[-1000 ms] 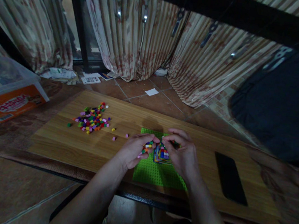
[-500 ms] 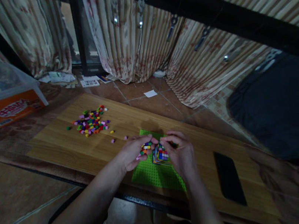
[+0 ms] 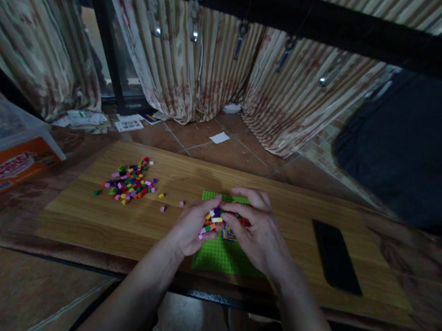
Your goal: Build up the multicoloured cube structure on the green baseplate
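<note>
L hand (image 3: 192,226) half-cupped, palm up, holding small bricks (image 3: 212,223), mixed colours. R hand (image 3: 259,229) curled, fingertips at same bricks; can't tell from my feed if it grips one. Stacked build (image 3: 229,235) on green baseplate (image 3: 213,258), partly hidden under R hand. Loose brick pile (image 3: 131,182) on wooden board (image 3: 111,232), L side; phone-like black slab (image 3: 335,257) R side.

Your board (image 3: 85,211) looks like smooth wood with a low sheen and visible grain. Near its right edge, the dark slab (image 3: 335,257) looks smooth. You have a studded plastic baseplate (image 3: 224,257) at its near edge, clear plastic on the bin (image 3: 6,128), and pleated cloth curtains (image 3: 219,65).
</note>
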`<action>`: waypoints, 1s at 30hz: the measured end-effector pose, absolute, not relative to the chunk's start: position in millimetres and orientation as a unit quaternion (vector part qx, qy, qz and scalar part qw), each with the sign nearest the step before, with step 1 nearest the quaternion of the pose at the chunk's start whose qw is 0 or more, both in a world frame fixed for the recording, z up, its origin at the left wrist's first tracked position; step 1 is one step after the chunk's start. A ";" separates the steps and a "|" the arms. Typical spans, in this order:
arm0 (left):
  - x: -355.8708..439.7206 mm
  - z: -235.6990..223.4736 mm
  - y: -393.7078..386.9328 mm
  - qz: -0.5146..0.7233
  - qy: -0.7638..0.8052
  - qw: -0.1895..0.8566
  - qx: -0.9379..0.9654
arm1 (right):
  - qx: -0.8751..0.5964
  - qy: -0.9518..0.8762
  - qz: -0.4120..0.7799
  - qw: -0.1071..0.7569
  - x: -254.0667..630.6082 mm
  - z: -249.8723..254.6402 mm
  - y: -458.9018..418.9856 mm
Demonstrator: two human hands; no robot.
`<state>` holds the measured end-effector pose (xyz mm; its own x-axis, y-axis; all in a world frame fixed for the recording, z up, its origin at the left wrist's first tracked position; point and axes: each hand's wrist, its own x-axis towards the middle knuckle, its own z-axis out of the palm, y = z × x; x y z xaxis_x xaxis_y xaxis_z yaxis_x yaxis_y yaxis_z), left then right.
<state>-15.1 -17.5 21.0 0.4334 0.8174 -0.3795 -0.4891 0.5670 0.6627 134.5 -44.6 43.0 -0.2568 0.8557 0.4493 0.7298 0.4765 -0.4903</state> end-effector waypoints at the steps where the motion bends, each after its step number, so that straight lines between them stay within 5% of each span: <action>1: -14.8 21.6 -18.4 0.402 0.354 0.809 0.241 | -0.503 -0.792 0.092 0.335 134.4 42.7 -45.3; 20: -15.6 23.9 -21.8 0.373 0.365 0.783 0.339 | -0.533 -0.787 0.053 0.306 143.2 48.0 -44.1; 30: -12.3 22.3 -25.8 0.345 0.431 0.725 0.413 | -0.546 -0.774 0.132 0.293 140.2 53.1 -51.0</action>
<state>-12.3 -25.8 22.3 0.3906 0.8558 -0.3392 -0.1447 0.4210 0.8955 140.2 -51.0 53.1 -0.2323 0.9220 0.3097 0.7673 0.3694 -0.5242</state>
